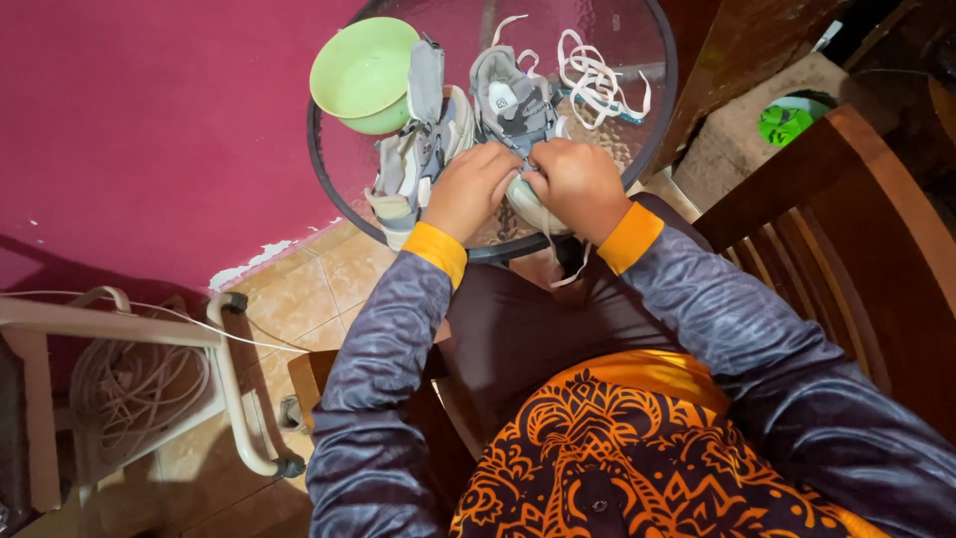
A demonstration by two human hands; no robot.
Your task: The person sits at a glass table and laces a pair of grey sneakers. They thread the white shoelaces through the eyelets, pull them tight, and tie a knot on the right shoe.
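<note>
Long grey-blue sleeves with orange cuffs over a patterned orange top

Both sleeves are a dusky grey-blue cloth with a faint wavy, feathery print and a slight sheen. Each ends in a broad plain band of orange-yellow at the wrist, just behind the left hand (470,189) and the right hand (578,185). The chest is covered by a dark garment printed with bold orange swirls and scrolls, edged in brighter orange. Below it, the lap is in plain dark maroon-brown cloth.
</note>
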